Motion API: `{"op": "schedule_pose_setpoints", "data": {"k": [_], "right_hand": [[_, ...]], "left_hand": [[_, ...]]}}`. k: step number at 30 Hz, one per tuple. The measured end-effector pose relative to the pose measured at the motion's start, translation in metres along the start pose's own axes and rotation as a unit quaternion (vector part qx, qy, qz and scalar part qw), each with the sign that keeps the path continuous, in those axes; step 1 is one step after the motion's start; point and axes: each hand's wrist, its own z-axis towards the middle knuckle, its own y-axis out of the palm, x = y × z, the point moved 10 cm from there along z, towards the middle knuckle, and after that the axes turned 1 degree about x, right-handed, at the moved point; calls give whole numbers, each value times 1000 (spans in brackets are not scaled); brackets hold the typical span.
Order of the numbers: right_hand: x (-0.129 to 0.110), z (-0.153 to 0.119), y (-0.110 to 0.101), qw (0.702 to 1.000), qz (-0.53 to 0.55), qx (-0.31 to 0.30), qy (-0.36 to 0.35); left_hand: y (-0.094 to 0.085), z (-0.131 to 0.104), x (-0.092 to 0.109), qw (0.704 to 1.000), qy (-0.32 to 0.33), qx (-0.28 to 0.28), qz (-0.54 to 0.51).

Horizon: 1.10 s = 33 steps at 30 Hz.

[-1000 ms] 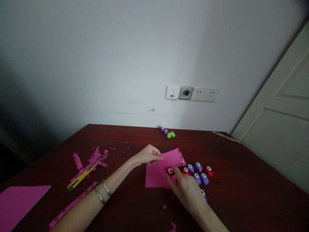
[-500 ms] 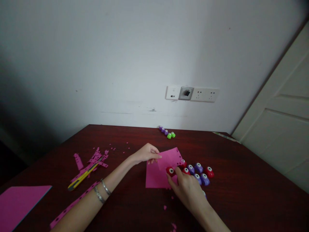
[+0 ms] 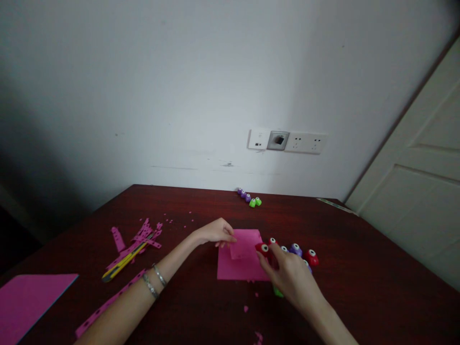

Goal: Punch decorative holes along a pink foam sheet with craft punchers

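My left hand [image 3: 220, 232] pinches the left edge of a small pink paper piece [image 3: 238, 250], which lies over a larger pink sheet [image 3: 230, 268] on the dark red table. My right hand [image 3: 287, 270] grips a red craft punch [image 3: 263, 248] with a white round top, held at the sheet's right edge. Beside and behind that hand stand more punches: a red one [image 3: 272, 241], a purple one [image 3: 296, 249] and another red one [image 3: 312, 257]. Part of a green one [image 3: 278, 291] shows under my right hand.
On the left lie a yellow cutter [image 3: 124, 263], punched pink strips [image 3: 117, 238] and a large pink sheet [image 3: 36, 302]. Purple punches [image 3: 243, 194] and green punches [image 3: 255, 201] stand near the wall. Tiny pink scraps [image 3: 246, 309] lie in front.
The red punch in my right hand has moved right, off the small paper. My left hand has turned and lowered the small paper over the larger sheet.
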Motion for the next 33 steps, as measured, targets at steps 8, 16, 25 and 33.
{"op": "schedule_pose_setpoints", "data": {"k": [8,16,25,33], "right_hand": [[78,-7,-31,988,81,36,124],[133,-44,-12,980,80,-64,169],[149,-71,13,963,88,-153,201],[150,-75,28,954,81,-201,207]], "left_hand": [[12,2,-5,996,6,-3,89],[2,1,5,961,29,68,266],[3,0,8,952,28,66,298],[9,2,15,960,73,41,265]]}}
